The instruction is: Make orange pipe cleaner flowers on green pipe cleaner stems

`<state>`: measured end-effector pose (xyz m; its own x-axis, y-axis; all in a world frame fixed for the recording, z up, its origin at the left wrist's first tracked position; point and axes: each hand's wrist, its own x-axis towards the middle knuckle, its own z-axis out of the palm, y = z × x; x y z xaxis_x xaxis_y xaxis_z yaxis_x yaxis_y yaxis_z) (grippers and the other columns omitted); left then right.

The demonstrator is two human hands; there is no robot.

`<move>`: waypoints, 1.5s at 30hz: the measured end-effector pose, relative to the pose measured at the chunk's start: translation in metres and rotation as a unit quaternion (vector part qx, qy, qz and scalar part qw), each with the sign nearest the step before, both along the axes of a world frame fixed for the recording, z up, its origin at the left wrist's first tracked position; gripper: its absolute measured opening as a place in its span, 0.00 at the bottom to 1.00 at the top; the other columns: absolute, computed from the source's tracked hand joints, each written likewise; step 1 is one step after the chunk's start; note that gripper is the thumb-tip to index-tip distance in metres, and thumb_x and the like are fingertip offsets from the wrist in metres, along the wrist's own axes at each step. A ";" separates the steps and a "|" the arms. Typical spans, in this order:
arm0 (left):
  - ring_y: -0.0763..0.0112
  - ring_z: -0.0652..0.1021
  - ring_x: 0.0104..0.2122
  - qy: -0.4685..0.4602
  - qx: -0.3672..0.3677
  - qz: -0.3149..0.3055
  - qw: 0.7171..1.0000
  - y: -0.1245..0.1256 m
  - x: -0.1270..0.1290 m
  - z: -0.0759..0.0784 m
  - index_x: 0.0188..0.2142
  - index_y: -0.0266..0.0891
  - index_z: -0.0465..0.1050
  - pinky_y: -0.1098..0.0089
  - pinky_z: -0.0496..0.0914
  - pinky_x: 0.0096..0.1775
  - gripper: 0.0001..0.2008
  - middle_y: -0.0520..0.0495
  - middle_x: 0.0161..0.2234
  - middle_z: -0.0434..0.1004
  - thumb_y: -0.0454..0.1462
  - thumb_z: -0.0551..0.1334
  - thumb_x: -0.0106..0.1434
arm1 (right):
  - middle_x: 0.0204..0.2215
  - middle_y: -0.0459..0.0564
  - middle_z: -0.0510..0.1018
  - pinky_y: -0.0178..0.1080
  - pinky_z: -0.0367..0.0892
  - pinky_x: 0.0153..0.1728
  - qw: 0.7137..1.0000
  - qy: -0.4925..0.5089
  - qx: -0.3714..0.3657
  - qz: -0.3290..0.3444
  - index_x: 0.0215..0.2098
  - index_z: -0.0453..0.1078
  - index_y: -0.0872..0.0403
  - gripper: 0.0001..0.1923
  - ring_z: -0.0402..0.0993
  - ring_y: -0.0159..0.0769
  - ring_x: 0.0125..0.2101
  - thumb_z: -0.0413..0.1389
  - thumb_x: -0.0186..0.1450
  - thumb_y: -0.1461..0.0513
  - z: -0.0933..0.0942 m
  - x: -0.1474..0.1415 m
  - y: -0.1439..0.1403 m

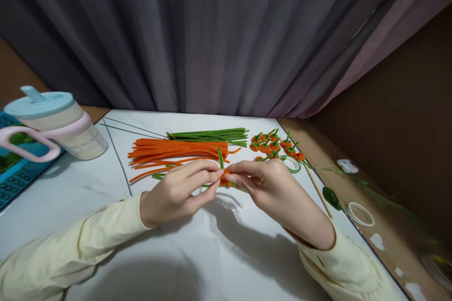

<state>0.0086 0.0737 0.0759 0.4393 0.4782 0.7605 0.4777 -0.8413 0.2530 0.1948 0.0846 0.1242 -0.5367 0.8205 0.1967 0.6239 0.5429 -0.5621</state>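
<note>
Between the fingertips of both hands is a small orange pipe-cleaner piece (226, 181) with a green stem standing up from it. My left hand (190, 186) pinches it from the left, and my right hand (259, 178) pinches its right side; the fingers cover much of it. Just behind lie a bundle of orange pipe cleaners (176, 150) and a bundle of green pipe cleaners (212, 135). Several finished-looking orange pieces with green tops (273, 143) sit in a group to the right, beside a roll of green tape (291, 164).
A cup with a blue lid and pink handle (76, 127) stands at the left. Along the right edge are a thin stick (319, 193), a dark green coil (331, 197), a white ring (360, 214) and a small white case (347, 166). A grey curtain (212, 33) hangs behind the table.
</note>
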 end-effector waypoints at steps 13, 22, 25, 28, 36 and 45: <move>0.72 0.77 0.33 -0.017 -0.034 -0.011 0.999 0.000 0.000 0.002 0.34 0.34 0.69 0.74 0.73 0.37 0.06 0.42 0.33 0.77 0.26 0.59 0.57 | 0.22 0.50 0.74 0.32 0.60 0.22 0.988 -0.052 0.144 0.036 0.32 0.69 0.61 0.11 0.68 0.31 0.20 0.45 0.62 0.73 -0.021 -0.005 -0.012; 0.70 0.78 0.34 -0.013 -0.046 -0.035 0.998 0.000 0.000 0.001 0.34 0.32 0.69 0.74 0.73 0.38 0.06 0.42 0.32 0.77 0.26 0.59 0.56 | 0.23 0.48 0.75 0.30 0.62 0.24 0.984 -0.042 0.159 0.073 0.28 0.68 0.59 0.11 0.70 0.30 0.22 0.48 0.60 0.76 -0.018 -0.001 -0.003; 0.72 0.77 0.32 -0.011 -0.069 -0.042 0.997 0.000 0.001 0.002 0.38 0.32 0.69 0.75 0.73 0.37 0.08 0.44 0.32 0.77 0.26 0.59 0.57 | 0.22 0.46 0.76 0.28 0.63 0.24 0.986 0.006 0.141 0.093 0.29 0.70 0.58 0.10 0.71 0.28 0.22 0.52 0.59 0.75 -0.013 0.002 0.003; 0.74 0.77 0.30 -0.026 -0.106 -0.037 0.993 -0.001 0.001 0.003 0.41 0.32 0.68 0.76 0.73 0.35 0.11 0.45 0.34 0.77 0.27 0.59 0.58 | 0.25 0.47 0.78 0.28 0.65 0.26 0.986 0.030 0.125 0.103 0.31 0.71 0.58 0.10 0.73 0.29 0.24 0.52 0.59 0.75 -0.011 0.003 0.003; 0.79 0.76 0.29 -0.066 -0.158 -0.011 0.985 -0.003 0.000 0.004 0.41 0.34 0.67 0.80 0.72 0.35 0.11 0.48 0.33 0.76 0.27 0.60 0.57 | 0.41 0.58 0.76 0.37 0.70 0.40 0.990 0.052 0.118 0.057 0.43 0.71 0.62 0.16 0.74 0.38 0.39 0.47 0.60 0.75 -0.018 -0.007 -0.012; 0.75 0.77 0.32 -0.137 -0.303 -0.024 0.943 -0.002 0.002 0.005 0.39 0.36 0.67 0.75 0.75 0.35 0.08 0.49 0.34 0.75 0.30 0.59 0.59 | 0.40 0.54 0.72 0.38 0.68 0.39 0.996 0.054 0.049 0.046 0.44 0.69 0.57 0.17 0.69 0.37 0.40 0.46 0.62 0.74 -0.015 -0.009 -0.014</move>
<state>0.0108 0.0713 0.0811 0.2982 0.8459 0.4422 0.2889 -0.5215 0.8028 0.1861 0.0704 0.1091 -0.5807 0.7423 0.3343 0.5071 0.6511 -0.5647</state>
